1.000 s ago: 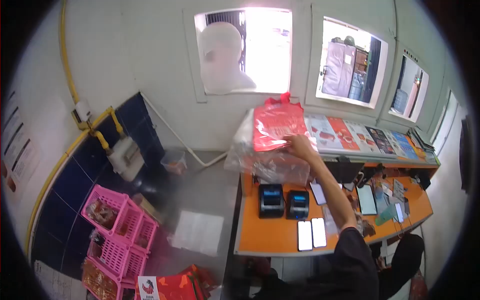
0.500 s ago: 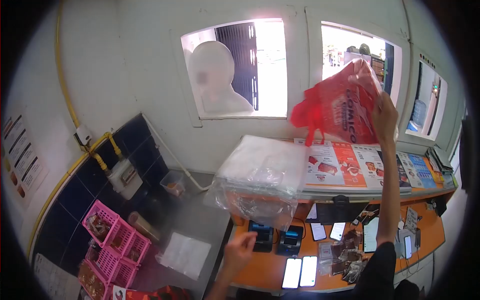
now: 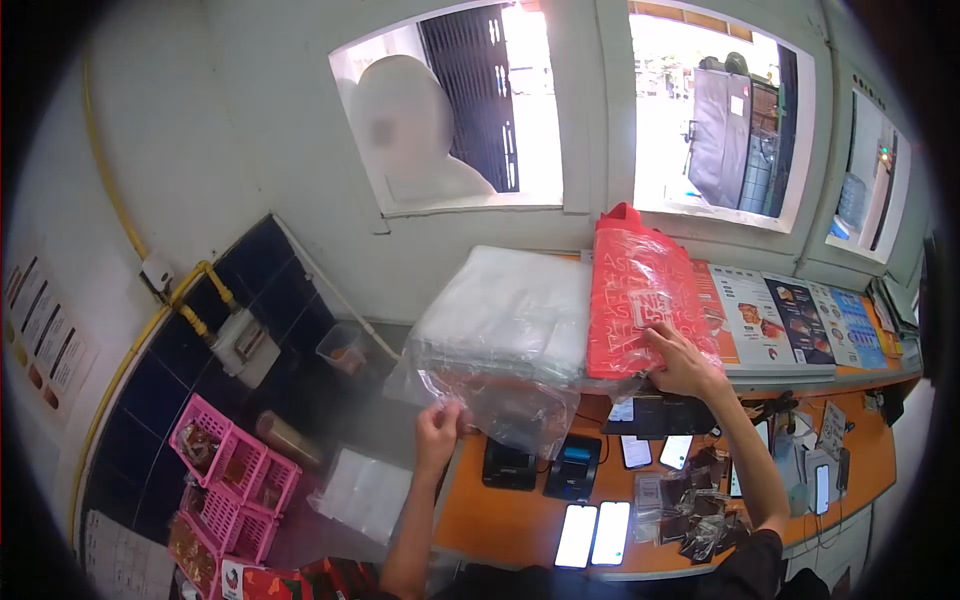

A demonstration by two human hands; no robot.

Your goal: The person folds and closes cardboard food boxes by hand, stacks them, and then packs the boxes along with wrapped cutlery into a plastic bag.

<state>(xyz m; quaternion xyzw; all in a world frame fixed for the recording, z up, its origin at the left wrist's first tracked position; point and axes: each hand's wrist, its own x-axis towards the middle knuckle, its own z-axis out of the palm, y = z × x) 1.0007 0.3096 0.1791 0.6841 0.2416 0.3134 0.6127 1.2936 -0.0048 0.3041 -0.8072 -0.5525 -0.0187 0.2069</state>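
A red plastic bag [image 3: 640, 290] with white print lies at the counter's raised shelf, beside a stack of clear plastic bags [image 3: 510, 310]. My right hand [image 3: 685, 362] grips the red bag near its lower right edge, fingers on top. The bag's loop handle points up toward the window. My left hand [image 3: 440, 435] is closed in a pinch at the loose front edge of the clear plastic, which hangs over the shelf. The plastic is see-through, so the exact grip is hard to make out.
Printed menus [image 3: 745, 315] line the shelf. Below are two small black printers [image 3: 572, 468], lit phones [image 3: 610, 533] and small packets [image 3: 700, 510] on the orange desk [image 3: 480, 530]. Pink baskets [image 3: 225, 490] stand at left. A person [image 3: 410, 130] is outside the window.
My right hand has brought the red bag down from in front of the window onto the shelf beside the clear stack. My left hand has risen to the edge of the clear plastic.
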